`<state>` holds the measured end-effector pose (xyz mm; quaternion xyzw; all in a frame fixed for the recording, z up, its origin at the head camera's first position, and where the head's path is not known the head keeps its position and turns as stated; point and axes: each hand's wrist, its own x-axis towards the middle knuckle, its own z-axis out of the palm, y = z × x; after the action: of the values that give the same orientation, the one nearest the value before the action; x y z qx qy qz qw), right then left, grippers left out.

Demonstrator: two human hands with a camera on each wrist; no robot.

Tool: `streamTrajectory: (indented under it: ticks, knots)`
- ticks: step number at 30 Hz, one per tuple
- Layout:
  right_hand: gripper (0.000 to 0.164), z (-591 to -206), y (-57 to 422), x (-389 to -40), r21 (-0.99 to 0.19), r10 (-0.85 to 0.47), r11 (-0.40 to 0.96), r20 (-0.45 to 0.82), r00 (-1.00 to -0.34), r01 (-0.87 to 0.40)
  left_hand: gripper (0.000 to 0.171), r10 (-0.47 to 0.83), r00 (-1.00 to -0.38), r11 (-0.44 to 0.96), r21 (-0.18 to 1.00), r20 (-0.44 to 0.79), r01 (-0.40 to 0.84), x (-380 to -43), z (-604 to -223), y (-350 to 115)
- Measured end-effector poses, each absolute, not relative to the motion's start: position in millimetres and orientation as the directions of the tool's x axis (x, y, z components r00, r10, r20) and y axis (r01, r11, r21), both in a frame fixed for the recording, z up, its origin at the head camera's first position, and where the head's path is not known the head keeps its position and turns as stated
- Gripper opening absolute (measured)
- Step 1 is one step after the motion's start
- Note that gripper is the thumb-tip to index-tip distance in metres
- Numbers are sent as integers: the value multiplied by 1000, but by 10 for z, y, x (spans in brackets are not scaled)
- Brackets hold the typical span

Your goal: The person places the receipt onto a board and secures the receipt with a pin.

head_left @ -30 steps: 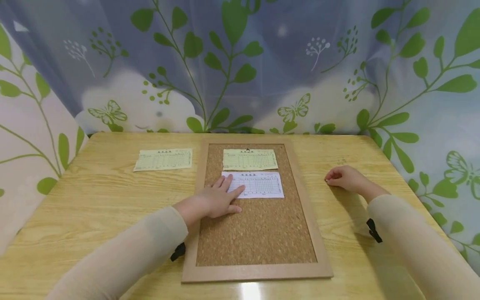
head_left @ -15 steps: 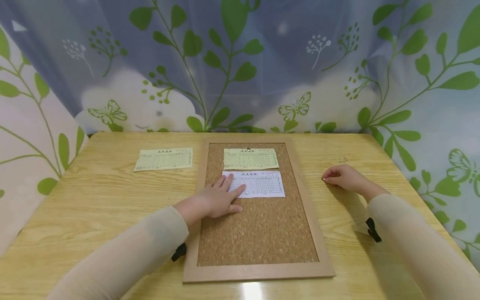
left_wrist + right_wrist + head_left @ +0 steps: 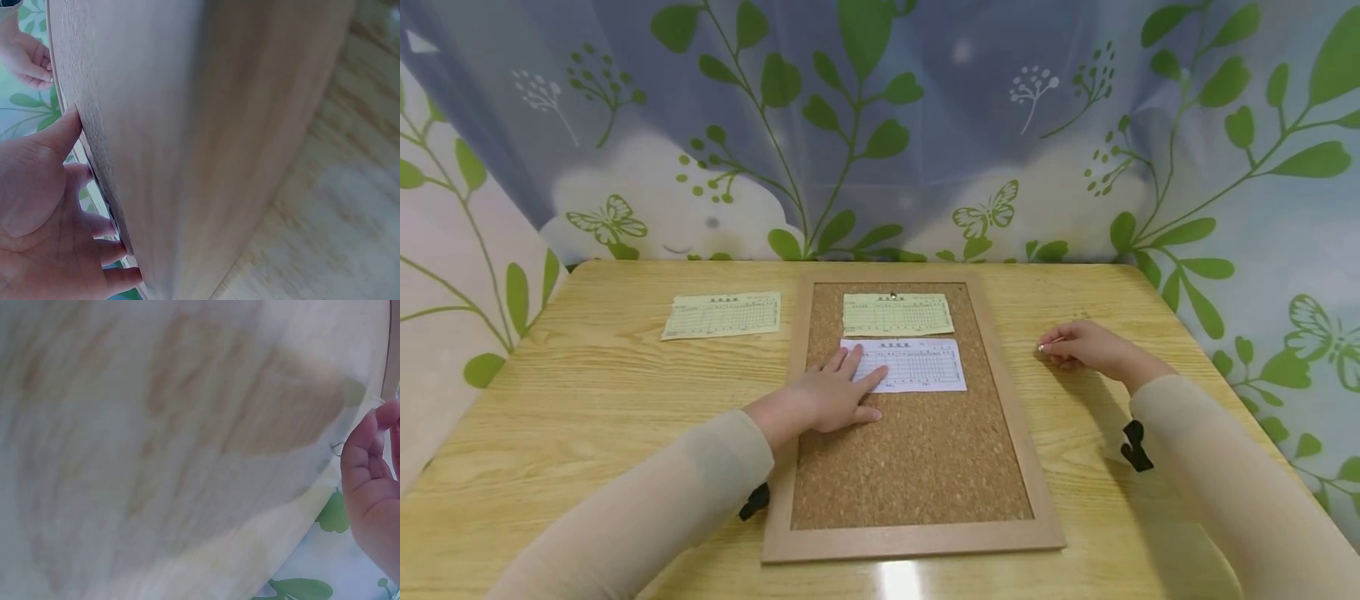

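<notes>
My left hand [image 3: 829,402] lies with spread, straight fingers on the left part of a white printed slip [image 3: 921,367], pressing it against the corkboard [image 3: 917,467]. Above that slip, a yellow printed slip [image 3: 897,317] is fixed by a shiny pin [image 3: 893,296] at its top edge. Over the bare table right of the board, my right hand [image 3: 1088,347] pinches a small shiny pushpin [image 3: 1041,348] between thumb and fingertips. The right wrist view shows the curled right hand [image 3: 372,469]; in the left wrist view the left hand [image 3: 47,212] touches the board side-on.
Another yellow slip [image 3: 722,315] lies on the wooden table [image 3: 587,400] left of the board. Several tiny clear things [image 3: 1081,316], too small to make out, lie beyond my right hand. A leaf-patterned curtain [image 3: 955,133] hangs behind the table.
My right hand has turned and lifted slightly, and the shiny pushpin at its fingertips shows more plainly. The left hand stays on the white slip.
</notes>
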<state>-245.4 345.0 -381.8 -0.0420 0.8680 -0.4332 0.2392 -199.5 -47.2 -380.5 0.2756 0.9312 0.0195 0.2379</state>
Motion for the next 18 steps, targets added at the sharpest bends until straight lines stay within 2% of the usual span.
streamTrajectory:
  ticks: [13,18]
  knots:
    - [31,-3734,3287,-2493,-816,-309,536,-427,-850,215,68,519,-737,850,168,-432,500,-1985,-3803,-465]
    - [26,-3716,3186,-2531,-831,-339,518,-418,-843,203,68,521,-737,849,173,-430,499,-1981,-3788,-469]
